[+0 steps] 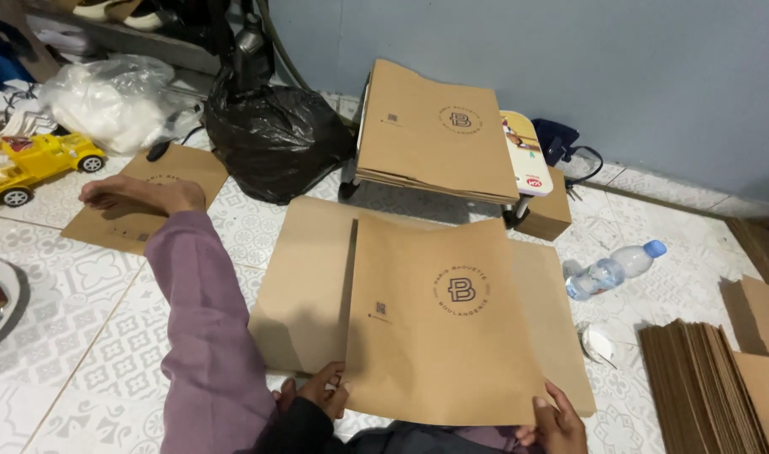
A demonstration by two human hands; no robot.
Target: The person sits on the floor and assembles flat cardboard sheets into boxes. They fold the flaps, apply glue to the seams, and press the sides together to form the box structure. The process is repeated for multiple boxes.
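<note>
Near the bottom of the frame, both hands are pinching the near edge of a brown paper bag (439, 319) that's lying flat on more brown sheets on the tiled floor (81, 336). Left hand (317, 391) is closing its grip on the near-left corner, right hand (557, 420) is clamping the near-right one. Looks to me like the folding step is underway; next it's needing a clean crease, edges lined up. Finished stack (435, 130) is sitting farther off on a small stand.
</note>
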